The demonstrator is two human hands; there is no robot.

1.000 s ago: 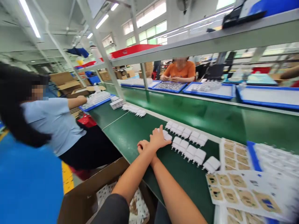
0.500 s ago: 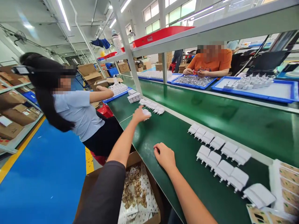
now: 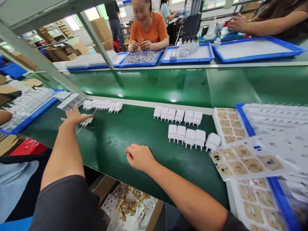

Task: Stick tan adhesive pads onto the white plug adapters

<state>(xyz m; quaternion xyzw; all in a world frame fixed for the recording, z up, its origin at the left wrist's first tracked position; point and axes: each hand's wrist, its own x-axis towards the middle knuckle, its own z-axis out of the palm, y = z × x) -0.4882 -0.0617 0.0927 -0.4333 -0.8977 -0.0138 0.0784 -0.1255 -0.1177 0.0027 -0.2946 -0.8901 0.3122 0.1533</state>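
My left hand [image 3: 72, 116] reaches far out at the left side of the green bench, fingers spread. Just beside its thumb lie white plug adapters [image 3: 88, 120], partly covered by the hand. Beyond the fingertips sits a block of white, box-shaped pieces [image 3: 72, 102] and a row of white plug adapters [image 3: 103, 105]. My right hand [image 3: 140, 156] rests on the bench top with its fingers curled in, and nothing shows in it. To its right stand two rows of white plug adapters [image 3: 190, 137], prongs pointing toward me.
Sheets with tan stickers [image 3: 243, 158] overlap a blue-rimmed tray [image 3: 276, 189] at the right. Below the bench edge is a carton [image 3: 154, 215] of scraps. A co-worker in orange [image 3: 149, 32] sits across, behind blue trays [image 3: 187, 59]. Another person's arm [image 3: 4, 117] is at far left.
The view has swung right. My left hand has let go of the white plug adapter and its fingers have spread. My right hand keeps its curled pose on the bench.
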